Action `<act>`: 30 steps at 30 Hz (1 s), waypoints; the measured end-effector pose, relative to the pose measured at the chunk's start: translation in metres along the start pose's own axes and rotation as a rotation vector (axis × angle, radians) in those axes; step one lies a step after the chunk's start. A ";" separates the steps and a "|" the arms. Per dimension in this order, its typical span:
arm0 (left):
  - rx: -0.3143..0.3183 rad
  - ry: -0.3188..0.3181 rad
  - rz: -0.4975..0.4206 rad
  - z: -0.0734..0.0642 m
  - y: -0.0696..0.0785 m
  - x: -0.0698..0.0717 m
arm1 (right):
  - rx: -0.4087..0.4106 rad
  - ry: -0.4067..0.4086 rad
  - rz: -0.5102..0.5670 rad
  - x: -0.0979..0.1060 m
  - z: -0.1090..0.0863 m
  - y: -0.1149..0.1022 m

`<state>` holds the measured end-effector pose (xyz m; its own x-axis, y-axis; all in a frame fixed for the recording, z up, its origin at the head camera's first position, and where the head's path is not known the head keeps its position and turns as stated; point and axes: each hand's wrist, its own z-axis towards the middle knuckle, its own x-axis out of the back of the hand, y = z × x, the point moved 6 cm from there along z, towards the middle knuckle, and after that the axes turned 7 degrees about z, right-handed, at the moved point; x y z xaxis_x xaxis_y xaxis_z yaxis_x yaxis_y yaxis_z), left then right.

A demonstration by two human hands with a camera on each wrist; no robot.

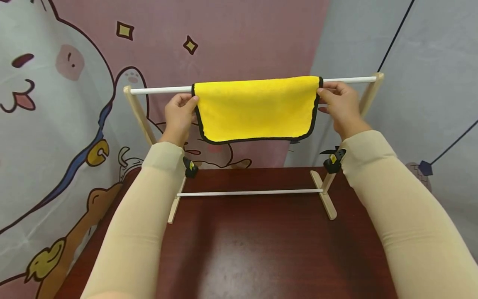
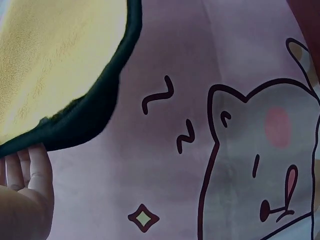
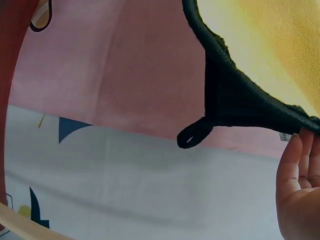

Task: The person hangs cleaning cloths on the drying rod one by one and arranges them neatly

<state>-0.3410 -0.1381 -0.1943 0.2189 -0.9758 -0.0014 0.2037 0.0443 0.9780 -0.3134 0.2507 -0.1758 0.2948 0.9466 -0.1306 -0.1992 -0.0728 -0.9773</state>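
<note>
A yellow towel (image 1: 257, 110) with black edging hangs folded over the white top rail (image 1: 160, 90) of a drying rack. My left hand (image 1: 179, 118) pinches its left edge close to the rail, thumb in front. At the opposite edge my right hand (image 1: 344, 106) pinches the cloth in the same way. The left wrist view shows the towel (image 2: 55, 60) from below, with the left fingers (image 2: 40, 170) at its dark border. In the right wrist view a black hanging loop (image 3: 195, 132) dangles from the rear layer's corner. The fingers' far sides are hidden behind the cloth.
The rack has pale wooden side posts (image 1: 140, 114), feet (image 1: 328, 203) and a white lower bar (image 1: 250, 192). It stands on a dark red-brown table (image 1: 239, 249). Behind it hangs a pink and white cloth backdrop (image 1: 257, 37) with cartoon animals.
</note>
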 end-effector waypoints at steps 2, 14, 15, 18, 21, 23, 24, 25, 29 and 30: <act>0.014 0.015 -0.014 0.000 0.000 -0.001 | -0.002 0.008 -0.011 0.000 0.000 0.003; 0.050 0.024 0.085 -0.004 -0.010 -0.001 | -0.012 0.004 -0.086 0.001 -0.004 0.016; 0.053 0.021 0.094 -0.004 -0.011 -0.001 | -0.015 0.004 -0.091 0.002 -0.004 0.016; 0.054 0.011 0.099 -0.006 -0.013 -0.001 | -0.016 0.001 -0.108 0.003 -0.006 0.018; 0.031 -0.007 0.126 -0.006 -0.016 0.002 | 0.001 -0.007 -0.137 0.005 -0.009 0.022; -0.002 -0.029 0.178 -0.008 -0.020 0.006 | 0.036 -0.013 -0.186 0.009 -0.012 0.027; -0.021 -0.039 0.221 -0.009 -0.022 0.009 | 0.059 -0.021 -0.221 0.011 -0.014 0.030; -0.039 -0.050 0.277 -0.011 -0.026 0.013 | 0.078 -0.029 -0.257 0.014 -0.015 0.035; -0.105 -0.091 0.483 -0.021 -0.045 0.036 | 0.171 -0.070 -0.457 0.029 -0.026 0.058; -0.115 -0.101 0.539 -0.024 -0.052 0.043 | 0.187 -0.087 -0.500 0.033 -0.029 0.064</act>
<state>-0.3197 -0.1768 -0.2501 0.2292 -0.8238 0.5185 0.1919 0.5605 0.8056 -0.2893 0.2684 -0.2476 0.3188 0.8749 0.3647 -0.2195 0.4425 -0.8695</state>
